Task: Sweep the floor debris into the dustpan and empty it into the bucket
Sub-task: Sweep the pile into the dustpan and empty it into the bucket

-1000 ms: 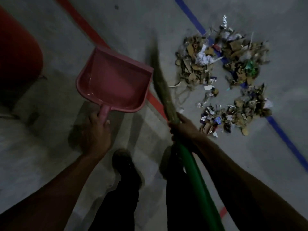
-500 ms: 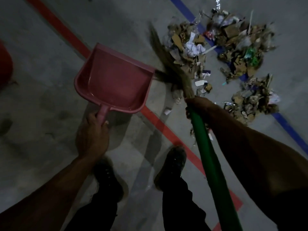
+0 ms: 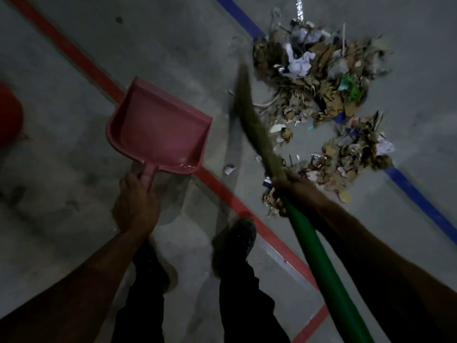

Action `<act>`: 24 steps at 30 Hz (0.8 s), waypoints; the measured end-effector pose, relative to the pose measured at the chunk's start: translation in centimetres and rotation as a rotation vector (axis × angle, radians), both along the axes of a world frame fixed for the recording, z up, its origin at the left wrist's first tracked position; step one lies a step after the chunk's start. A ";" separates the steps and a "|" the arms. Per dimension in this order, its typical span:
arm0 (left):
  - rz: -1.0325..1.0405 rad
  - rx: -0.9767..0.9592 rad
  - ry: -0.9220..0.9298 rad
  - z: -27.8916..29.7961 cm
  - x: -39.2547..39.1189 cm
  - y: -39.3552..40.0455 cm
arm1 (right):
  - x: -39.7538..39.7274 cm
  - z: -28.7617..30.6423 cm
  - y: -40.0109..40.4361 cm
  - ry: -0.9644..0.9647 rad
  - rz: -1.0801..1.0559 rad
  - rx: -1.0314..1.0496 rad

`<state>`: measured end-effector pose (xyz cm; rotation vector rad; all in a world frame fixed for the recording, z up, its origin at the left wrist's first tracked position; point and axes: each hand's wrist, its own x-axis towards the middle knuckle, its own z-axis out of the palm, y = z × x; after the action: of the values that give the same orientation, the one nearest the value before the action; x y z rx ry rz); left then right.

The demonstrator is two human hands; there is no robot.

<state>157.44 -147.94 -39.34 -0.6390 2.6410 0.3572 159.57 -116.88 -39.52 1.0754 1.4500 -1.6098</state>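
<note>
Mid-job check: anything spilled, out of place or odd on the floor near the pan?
Yes. The dustpan held by the left hand is empty. The debris lies in loose clumps across the blue line, and one stray scrap sits apart between pan and broom.

Red rounded object (image 3: 8, 115) at left edge: cut off by frame, identity cannot be told. Broom (image 3: 262, 144): bristles motion-blurred, tips indistinct; green handle runs out of the bottom edge. Right hand (image 3: 288, 188): dark, fingers hard to separate. Debris pile (image 3: 321, 90): smeared, most pieces too small to identify. Dustpan (image 3: 158, 129) handle largely hidden inside the left hand (image 3: 136, 204).
</note>
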 end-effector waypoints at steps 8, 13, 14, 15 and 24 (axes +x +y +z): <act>-0.033 -0.086 -0.046 0.8 1.0 0.2 | 8.5 -1.7 -3.2 -0.136 0.280 -0.029; -0.070 -0.110 -0.079 -0.4 1.6 0.2 | 5.5 -4.3 1.9 -0.135 0.174 0.202; -0.076 -0.113 -0.091 -0.6 1.6 0.2 | 4.3 -4.3 3.0 -0.119 0.157 0.241; -0.079 -0.114 -0.102 -0.7 1.6 0.2 | 3.2 -4.2 4.0 -0.099 0.130 0.266; -0.088 -0.123 -0.072 1.2 0.1 0.9 | 3.4 1.5 -0.1 0.033 0.077 0.079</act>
<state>157.50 -147.06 -38.11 -0.5603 2.6265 0.1442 162.92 -116.99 -37.99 1.0279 1.5691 -1.5340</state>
